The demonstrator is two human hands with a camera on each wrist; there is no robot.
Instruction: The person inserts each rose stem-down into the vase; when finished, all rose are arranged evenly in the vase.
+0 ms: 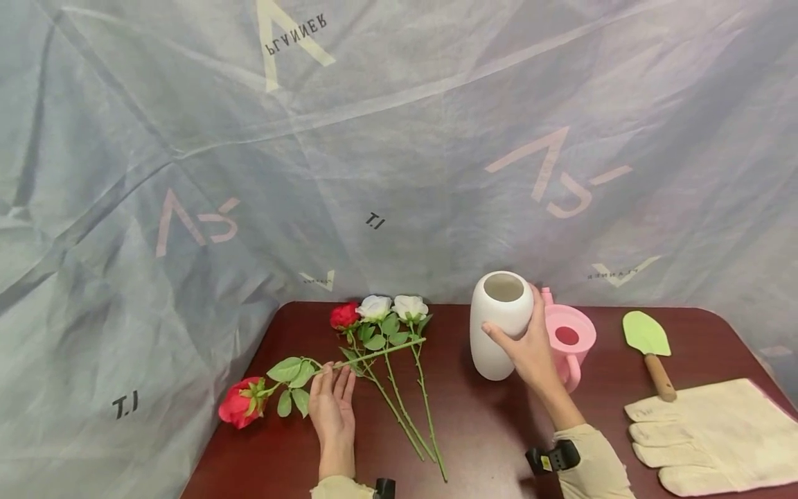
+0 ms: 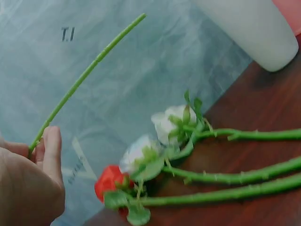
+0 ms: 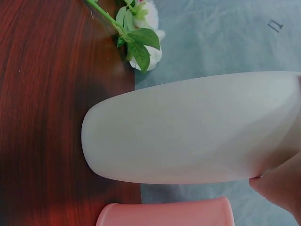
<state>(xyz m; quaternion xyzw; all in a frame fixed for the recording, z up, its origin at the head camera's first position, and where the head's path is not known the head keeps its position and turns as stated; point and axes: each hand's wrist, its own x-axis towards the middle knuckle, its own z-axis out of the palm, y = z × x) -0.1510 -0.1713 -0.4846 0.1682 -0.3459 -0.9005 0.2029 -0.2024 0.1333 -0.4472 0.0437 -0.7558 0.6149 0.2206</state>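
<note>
A red rose (image 1: 242,402) with a long green stem (image 2: 75,86) is pinched in my left hand (image 1: 333,410), its bloom to the left and the bare stem end pointing right. My right hand (image 1: 531,346) grips the upper right side of a white vase (image 1: 489,344), thumb across its front. The vase stands upright with its mouth showing. Between the hands lie another red rose (image 1: 344,316) and two white roses, one on the left (image 1: 374,308) and one on the right (image 1: 410,307), stems toward me. The right wrist view shows the vase's smooth side (image 3: 188,129).
Just right of the vase stands a pink watering can (image 1: 580,326). Farther right lie a green-bladed trowel (image 1: 648,336) with a wooden handle and a cream work glove (image 1: 717,436). A grey printed cloth (image 1: 424,180) hangs behind the dark red table (image 1: 474,450).
</note>
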